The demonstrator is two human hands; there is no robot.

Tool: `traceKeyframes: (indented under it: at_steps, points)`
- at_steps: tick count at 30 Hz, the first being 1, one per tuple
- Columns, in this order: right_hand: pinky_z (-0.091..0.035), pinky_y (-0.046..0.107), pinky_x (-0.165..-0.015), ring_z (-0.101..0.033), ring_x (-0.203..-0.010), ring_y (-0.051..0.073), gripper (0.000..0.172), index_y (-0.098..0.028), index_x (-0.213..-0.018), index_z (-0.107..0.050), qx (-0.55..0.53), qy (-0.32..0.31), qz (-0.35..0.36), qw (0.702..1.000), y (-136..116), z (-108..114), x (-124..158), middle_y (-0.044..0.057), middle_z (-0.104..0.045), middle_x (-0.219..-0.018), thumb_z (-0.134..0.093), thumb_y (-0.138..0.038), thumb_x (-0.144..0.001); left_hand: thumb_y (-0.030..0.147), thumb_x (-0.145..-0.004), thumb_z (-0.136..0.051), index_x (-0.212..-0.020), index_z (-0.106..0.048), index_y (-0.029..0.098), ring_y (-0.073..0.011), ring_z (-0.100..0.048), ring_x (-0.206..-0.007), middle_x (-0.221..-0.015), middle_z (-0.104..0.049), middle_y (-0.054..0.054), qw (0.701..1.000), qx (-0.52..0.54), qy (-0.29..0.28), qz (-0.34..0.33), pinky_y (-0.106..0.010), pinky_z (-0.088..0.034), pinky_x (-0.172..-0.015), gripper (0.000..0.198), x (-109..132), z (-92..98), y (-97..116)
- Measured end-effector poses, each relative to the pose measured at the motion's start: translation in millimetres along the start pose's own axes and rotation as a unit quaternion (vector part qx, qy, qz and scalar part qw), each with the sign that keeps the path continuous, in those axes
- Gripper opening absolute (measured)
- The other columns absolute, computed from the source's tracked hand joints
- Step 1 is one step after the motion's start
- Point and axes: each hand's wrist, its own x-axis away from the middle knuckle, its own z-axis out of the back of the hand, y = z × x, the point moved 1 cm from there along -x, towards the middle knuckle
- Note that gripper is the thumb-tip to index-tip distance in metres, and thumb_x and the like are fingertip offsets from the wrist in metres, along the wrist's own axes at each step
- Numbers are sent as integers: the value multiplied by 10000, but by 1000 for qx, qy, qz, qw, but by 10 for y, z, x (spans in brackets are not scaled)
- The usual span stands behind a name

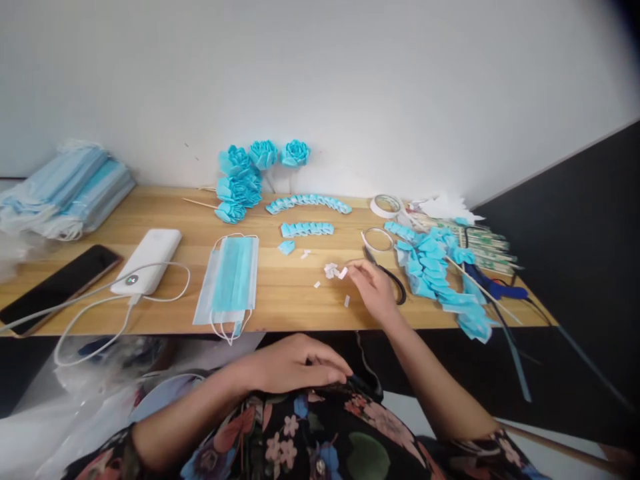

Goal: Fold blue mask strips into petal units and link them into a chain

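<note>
My right hand (371, 285) is over the table with thumb and forefinger pinched on a small white strip (343, 273). Right beside it lies a little pile of similar white pieces (331, 270), and a few more are scattered nearby. Black-handled scissors (395, 283) lie partly hidden behind that hand. My left hand (300, 363) rests on my lap below the table edge, fingers stretched out and holding nothing. Beyond the pile are a short row of folded blue pieces (307, 229), a longer curved row (309, 202) and a single blue folded piece (287, 247).
Blue flowers on sticks (240, 187) stand at the back. Face masks (233, 273) lie front left, near a power bank (147, 261), phone (60, 283) and mask stack (65, 190). On the right are tape rolls (385, 205), blue folded strips (430, 267) and a blue-handled tool (500, 288).
</note>
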Motion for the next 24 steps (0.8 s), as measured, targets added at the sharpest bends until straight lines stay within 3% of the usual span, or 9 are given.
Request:
traceKeyframes:
  at_steps: [3,5,6,7,10,16,19,21,24]
  points:
    - [-477,362,-942,-639,-1034,213,249,-207,-1020,-641,-121,128,-35,984,99,-116,199,62,-687,-1062,-566,-395,-875,380,-863,-574,-997,-726,148,-179,-663,-894,-968,-744,-80,987,123,50,94,-282,-470,-836,308,-194,-204,-707]
    - [-452,405,-1006,-623,-1100,221,274,-210,-1075,-630,-169,163,-42,971,140,-199,259,75,-668,-1144,-547,-397,-894,397,-815,-623,-950,-711,114,-166,-651,-753,-868,-736,-91,942,270,132,148,-294,-478,-754,326,-302,-263,-1088]
    - [-440,421,-1027,-615,-1124,224,284,-211,-1095,-625,-185,173,-43,966,150,-237,260,79,-659,-1172,-540,-399,-899,383,-794,-651,-971,-699,113,-164,-651,-754,-880,-733,-96,909,346,176,154,-302,-477,-768,326,-339,-275,-1219]
    - [-429,433,-1043,-604,-1149,226,295,-212,-1112,-619,-196,176,-45,963,153,-271,245,82,-650,-1198,-537,-403,-902,356,-791,-662,-1000,-692,115,-171,-658,-806,-933,-730,-106,881,409,185,149,-315,-474,-817,321,-367,-282,-1311]
    - [-432,429,-1049,-581,-1189,226,320,-212,-1139,-610,-209,168,-58,962,133,-365,128,85,-640,-1227,-533,-416,-904,322,-815,-647,-1006,-700,100,-197,-663,-916,-1034,-715,-136,830,523,143,134,-361,-445,-943,297,-423,-274,-1442]
    - [-511,380,-924,-634,-1065,220,352,-217,-1116,-631,-178,95,-59,978,99,-597,-209,76,-677,-1162,-474,-465,-921,320,-868,-586,-1093,-691,45,-214,-636,-1019,-1141,-675,-182,800,585,54,122,-377,-371,-1053,371,-542,-268,-1624]
    - [-506,373,-932,-642,-1045,216,364,-217,-1049,-661,-184,49,-36,981,90,-728,-449,65,-694,-1106,-459,-492,-920,352,-865,-586,-1145,-667,47,-240,-602,-1107,-1186,-651,-197,790,604,12,102,-384,-332,-1085,422,-571,-279,-1665]
    - [-503,360,-936,-644,-1048,208,361,-214,-994,-671,-198,0,-11,980,68,-797,-624,63,-699,-1078,-456,-495,-921,372,-857,-590,-1154,-661,57,-254,-580,-1147,-1199,-642,-201,789,609,-7,89,-393,-312,-1097,439,-575,-280,-1660]
    - [-535,319,-796,-681,-881,184,351,-209,-1003,-672,-221,-130,-12,967,26,-842,-813,49,-727,-910,-475,-486,-916,384,-852,-590,-1169,-653,66,-262,-561,-1174,-1224,-629,-202,792,605,-17,77,-403,-294,-1106,453,-572,-273,-1632]
